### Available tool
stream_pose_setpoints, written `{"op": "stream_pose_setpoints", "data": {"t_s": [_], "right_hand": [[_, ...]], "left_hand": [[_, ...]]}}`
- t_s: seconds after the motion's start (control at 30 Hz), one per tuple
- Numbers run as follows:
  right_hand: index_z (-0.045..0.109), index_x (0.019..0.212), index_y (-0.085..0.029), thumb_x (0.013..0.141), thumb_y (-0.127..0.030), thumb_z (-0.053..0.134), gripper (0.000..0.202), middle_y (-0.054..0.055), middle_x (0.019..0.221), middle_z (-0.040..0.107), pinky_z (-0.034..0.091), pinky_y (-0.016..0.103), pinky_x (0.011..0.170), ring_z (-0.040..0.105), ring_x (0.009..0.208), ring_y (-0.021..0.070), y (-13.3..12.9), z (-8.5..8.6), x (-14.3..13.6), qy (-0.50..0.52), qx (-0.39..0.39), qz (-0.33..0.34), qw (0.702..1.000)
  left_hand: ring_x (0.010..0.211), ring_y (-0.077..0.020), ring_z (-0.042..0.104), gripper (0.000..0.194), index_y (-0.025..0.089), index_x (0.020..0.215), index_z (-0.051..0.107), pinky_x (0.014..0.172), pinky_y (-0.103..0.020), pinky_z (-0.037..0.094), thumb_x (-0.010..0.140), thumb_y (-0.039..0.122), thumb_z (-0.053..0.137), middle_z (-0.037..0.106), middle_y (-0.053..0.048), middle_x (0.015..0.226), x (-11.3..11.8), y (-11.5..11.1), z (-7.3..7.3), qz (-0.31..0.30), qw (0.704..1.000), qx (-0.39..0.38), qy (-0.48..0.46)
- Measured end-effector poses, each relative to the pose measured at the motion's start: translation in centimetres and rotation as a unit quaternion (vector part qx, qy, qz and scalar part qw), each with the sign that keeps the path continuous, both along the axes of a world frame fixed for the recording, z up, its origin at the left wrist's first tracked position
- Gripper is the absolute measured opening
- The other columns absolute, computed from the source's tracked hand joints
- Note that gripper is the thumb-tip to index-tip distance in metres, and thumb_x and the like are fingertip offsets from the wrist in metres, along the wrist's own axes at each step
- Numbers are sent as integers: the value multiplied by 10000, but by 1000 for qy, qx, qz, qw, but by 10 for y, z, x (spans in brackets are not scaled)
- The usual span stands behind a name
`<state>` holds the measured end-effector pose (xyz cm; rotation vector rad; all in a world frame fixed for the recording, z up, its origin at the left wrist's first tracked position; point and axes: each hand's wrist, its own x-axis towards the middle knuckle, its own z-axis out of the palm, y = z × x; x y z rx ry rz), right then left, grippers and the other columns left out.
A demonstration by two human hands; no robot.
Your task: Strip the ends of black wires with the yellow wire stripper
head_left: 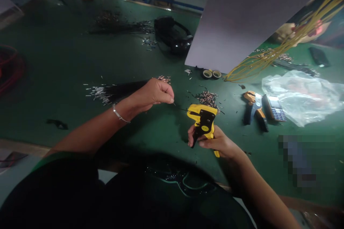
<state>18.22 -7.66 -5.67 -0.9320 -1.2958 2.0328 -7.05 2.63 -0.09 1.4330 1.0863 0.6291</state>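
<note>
Your right hand is wrapped around the handles of the yellow-and-black wire stripper. Left of that stripper, your left hand has thumb and fingers pinched together on a thin black wire, which spans the gap to the stripper's nose; you cannot tell whether the jaws bite it. Farther left of the stripper, beneath your left wrist, lies a bundle of black wires. Just behind the stripper sits a pile of wire offcuts; right of it lie an orange-and-black wire stripper and a keypad phone.
</note>
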Motion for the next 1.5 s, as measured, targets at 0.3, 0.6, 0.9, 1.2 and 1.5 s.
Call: {"op": "stream_pose_setpoints", "data": {"t_s": [0.3, 0.6, 0.9, 1.2, 1.5], "right_hand": [[618, 993, -166, 696, -299, 746, 350, 64, 811, 667, 461, 355, 689, 616, 742, 211, -2, -2, -4, 17, 5, 0, 1000], [629, 914, -156, 716, -318, 732, 276, 69, 797, 652, 451, 352, 690, 597, 751, 212, -2, -1, -5, -9, 14, 26, 1000], [617, 947, -154, 727, -308, 735, 292, 66, 798, 646, 479, 365, 704, 593, 749, 214, -4, -8, -3, 18, 16, 18, 1000], [631, 888, -161, 744, -310, 729, 229, 53, 763, 627, 474, 354, 685, 573, 719, 197, -5, -8, -4, 27, 18, 17, 999], [628, 858, -152, 761, -337, 719, 228, 56, 729, 633, 471, 345, 662, 569, 674, 185, -7, -6, -4, -10, 24, 24, 999]], "left_hand": [[402, -38, 300, 95, 146, 588, 627, 423, -230, 179, 637, 64, 624, 427, 56, 440, 2, 2, -5, -13, 999, -36, -15], [404, -43, 305, 101, 157, 574, 621, 427, -237, 187, 635, 77, 630, 432, 53, 448, 1, 6, -12, -19, 1000, -17, 4], [404, -34, 313, 95, 136, 589, 655, 410, -209, 163, 608, 53, 612, 457, 41, 456, -5, 10, -14, -48, 998, -33, -33], [387, -30, 299, 121, 130, 566, 660, 396, -195, 145, 598, 21, 618, 423, 46, 414, -4, 11, -15, -57, 995, -55, -56], [382, -24, 308, 132, 122, 562, 665, 393, -186, 147, 596, 3, 621, 455, 33, 433, -6, 11, -18, -73, 993, -58, -70]]}}
